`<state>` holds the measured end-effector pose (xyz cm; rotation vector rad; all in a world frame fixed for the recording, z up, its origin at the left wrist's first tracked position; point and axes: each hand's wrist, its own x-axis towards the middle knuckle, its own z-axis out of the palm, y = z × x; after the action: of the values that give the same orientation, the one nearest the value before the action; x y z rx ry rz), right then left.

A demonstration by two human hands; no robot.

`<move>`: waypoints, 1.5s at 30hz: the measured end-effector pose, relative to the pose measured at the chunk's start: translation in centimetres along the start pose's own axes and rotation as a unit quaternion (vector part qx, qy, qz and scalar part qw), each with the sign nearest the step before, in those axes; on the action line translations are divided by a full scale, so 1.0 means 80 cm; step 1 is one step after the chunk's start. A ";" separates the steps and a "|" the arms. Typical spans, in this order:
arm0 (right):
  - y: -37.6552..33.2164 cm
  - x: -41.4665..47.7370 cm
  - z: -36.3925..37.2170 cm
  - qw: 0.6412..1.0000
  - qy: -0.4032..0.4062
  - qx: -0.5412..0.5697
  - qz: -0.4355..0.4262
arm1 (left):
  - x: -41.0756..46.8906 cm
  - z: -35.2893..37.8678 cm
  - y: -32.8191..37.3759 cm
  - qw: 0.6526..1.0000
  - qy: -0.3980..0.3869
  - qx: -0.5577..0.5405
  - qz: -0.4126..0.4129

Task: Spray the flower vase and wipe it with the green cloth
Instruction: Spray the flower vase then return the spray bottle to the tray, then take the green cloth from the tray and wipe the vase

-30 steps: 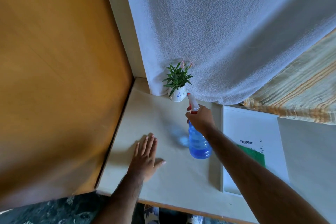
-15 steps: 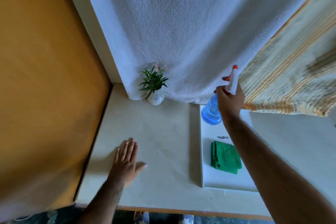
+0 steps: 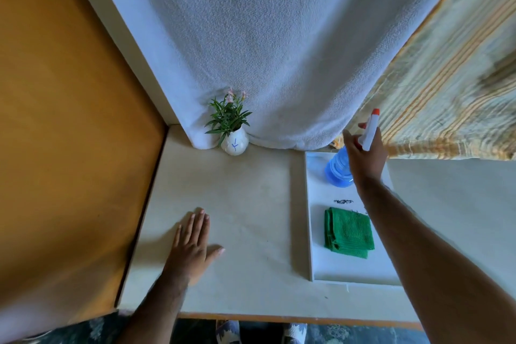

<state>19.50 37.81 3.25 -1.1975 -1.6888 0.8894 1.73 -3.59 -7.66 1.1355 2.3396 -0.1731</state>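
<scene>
White ceramic flower vase (image 3: pixel 234 144) holding green leafy stems with small pink blooms stands at the back of a cream table (image 3: pixel 237 204), against a hanging white towel (image 3: pixel 279 50). To its right, a white tray (image 3: pixel 318 193) holds a folded green cloth (image 3: pixel 348 232). The right hand (image 3: pixel 363 154) has its fingers clamped around a blue spray bottle (image 3: pixel 337 169) above the tray's far end. The left hand (image 3: pixel 192 246) lies flat on the table, fingers together.

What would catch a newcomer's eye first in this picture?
Probably the right hand gripping the blue spray bottle over the far end of the white tray, with the folded green cloth lying nearer on it. Next, the small white flower vase at the back by the white towel, and the left hand flat on the table.
</scene>
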 end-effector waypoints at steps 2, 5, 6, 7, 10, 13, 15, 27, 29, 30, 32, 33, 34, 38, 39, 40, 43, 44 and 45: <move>0.010 -0.003 0.002 1.000 -0.012 -0.018 -0.019 | -0.001 0.000 0.001 1.000 0.008 -0.005 0.002; 0.013 -0.003 0.004 0.998 -0.040 -0.039 -0.027 | -0.001 -0.001 0.001 1.000 0.020 -0.007 0.007; 0.012 -0.003 0.004 0.998 -0.052 -0.037 -0.020 | -0.002 -0.001 0.001 1.000 0.019 -0.004 0.007; 0.012 -0.004 0.003 0.997 -0.061 -0.035 -0.017 | -0.003 -0.001 0.000 1.000 0.017 -0.002 0.007; 0.006 -0.007 -0.004 0.996 -0.081 -0.034 -0.021 | -0.002 0.000 0.000 1.000 0.015 -0.010 0.005; 0.000 -0.019 -0.019 0.992 -0.119 -0.026 -0.020 | -0.002 0.002 -0.001 1.000 0.014 -0.008 0.004; 0.008 -0.041 -0.039 0.991 -0.132 -0.028 -0.002 | -0.002 0.000 -0.003 1.000 0.014 -0.007 0.006; 0.116 -0.194 -0.129 0.809 -0.354 -0.377 -0.278 | -0.010 -0.011 0.010 0.999 0.028 -0.017 0.000; 0.122 -0.196 -0.127 0.809 -0.344 -0.388 -0.277 | -0.011 -0.011 0.010 0.999 0.037 -0.016 0.000; 0.122 -0.196 -0.125 0.806 -0.350 -0.392 -0.272 | -0.010 -0.010 0.009 0.999 0.043 -0.013 0.001; 0.120 -0.194 -0.120 0.803 -0.369 -0.398 -0.248 | -0.009 -0.008 0.007 0.999 0.049 -0.007 0.003; 0.117 -0.194 -0.118 0.805 -0.374 -0.397 -0.233 | -0.008 -0.006 0.006 0.999 0.051 -0.006 0.006; 0.114 -0.195 -0.116 0.809 -0.375 -0.396 -0.220 | -0.008 -0.004 0.005 0.999 0.052 -0.007 0.009; 0.094 -0.198 -0.104 0.849 -0.345 -0.373 -0.146 | -0.015 0.001 0.001 0.994 0.098 -0.023 0.036; 0.087 -0.195 -0.102 0.865 -0.331 -0.357 -0.123 | -0.016 0.003 0.000 0.993 0.105 -0.021 0.043; 0.079 -0.192 -0.101 0.879 -0.319 -0.337 -0.113 | -0.016 0.007 -0.002 0.993 0.110 -0.018 0.045; 0.051 -0.183 -0.090 0.889 -0.316 -0.291 -0.156 | -0.013 0.014 -0.005 0.990 0.132 -0.022 0.049; 0.040 -0.180 -0.082 0.888 -0.319 -0.281 -0.177 | -0.013 0.016 -0.005 0.989 0.138 -0.022 0.053; 0.027 -0.177 -0.070 0.887 -0.321 -0.271 -0.194 | -0.013 0.016 -0.004 0.988 0.143 -0.019 0.058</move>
<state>27.86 25.25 0.05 -0.8735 -2.7371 0.5997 2.55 -4.98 -8.27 1.3489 2.5009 0.0832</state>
